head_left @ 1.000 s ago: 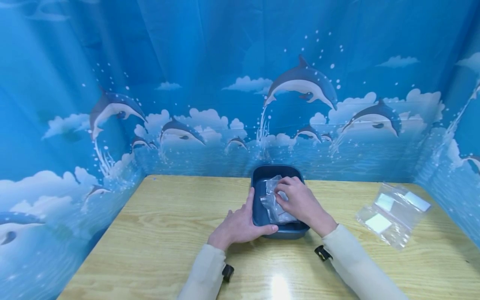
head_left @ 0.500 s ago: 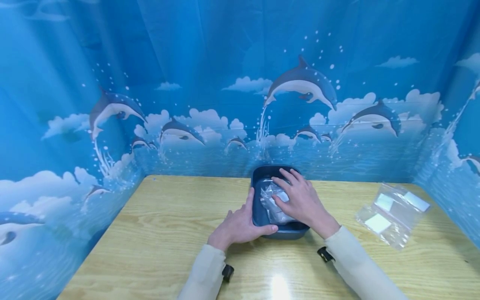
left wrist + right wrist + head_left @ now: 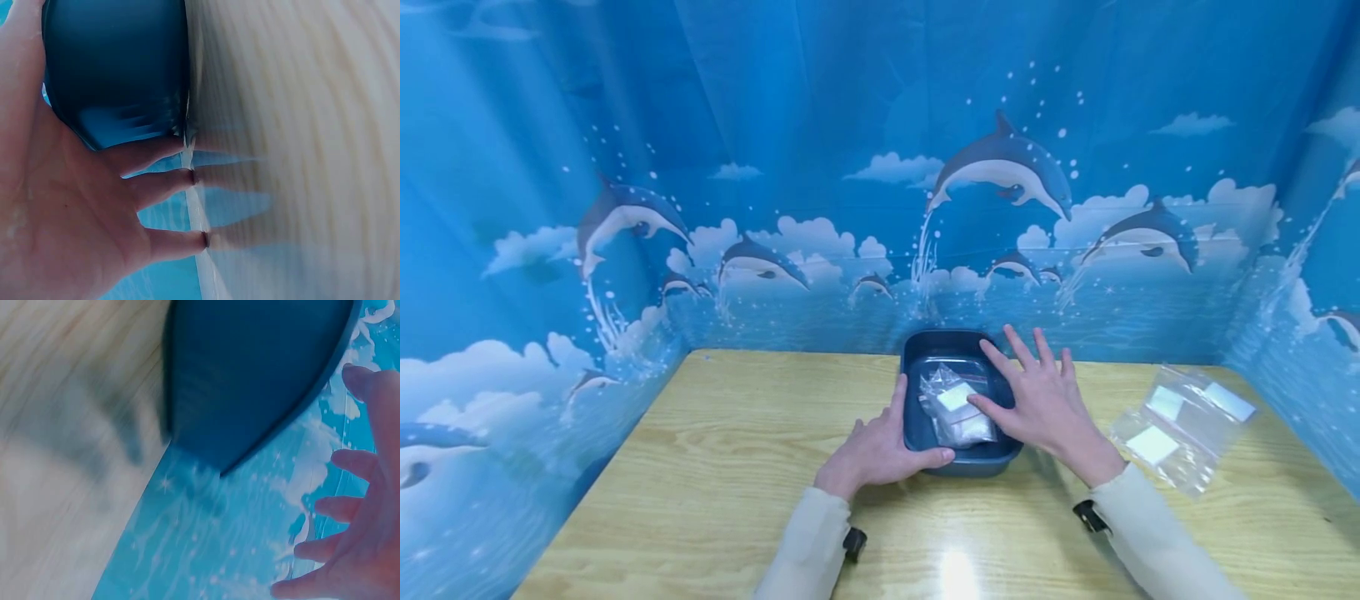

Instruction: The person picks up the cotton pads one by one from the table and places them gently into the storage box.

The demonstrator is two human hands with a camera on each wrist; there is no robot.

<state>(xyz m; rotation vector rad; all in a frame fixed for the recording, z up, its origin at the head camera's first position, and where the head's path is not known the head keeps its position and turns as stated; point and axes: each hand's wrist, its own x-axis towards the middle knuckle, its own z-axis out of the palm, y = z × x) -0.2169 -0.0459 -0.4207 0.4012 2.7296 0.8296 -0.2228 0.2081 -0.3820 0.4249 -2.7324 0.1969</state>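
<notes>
Two bare hands are working around a dark blue tub (image 3: 973, 469) just below the centre of the head view, and I am following them remotely. I am judging the step as settling the clear bag (image 3: 966, 431) flat inside. For this to be going well, I am wanting the left hand (image 3: 876, 452) to be bracing the tub's near-left corner without squeezing it, and the right hand (image 3: 1051, 412) to be clearing the rim with loose fingers, so that no crinkled film is catching on the thumb.

The bag is lying in the lower half of the tub, its crumpled end pointing to the upper left of the frame and its white label (image 3: 952, 398) facing up; I am not managing to tell whether several bags are layered there.

The right fingers are spreading wide apart, gripping nothing, and pointing towards the top of the frame over the tub's right side. In the head view the thumb tip is overlapping the label's right edge, but I am not able to confirm contact, since the tub wall is hiding the bag in the right wrist view. The left fingers are standing apart and nearly straight, the index lying along the tub's left wall and the thumb crossing its near edge. More labelled bags (image 3: 1197, 460) are lying on the worktop (image 3: 752, 467) at the frame's right.
</notes>
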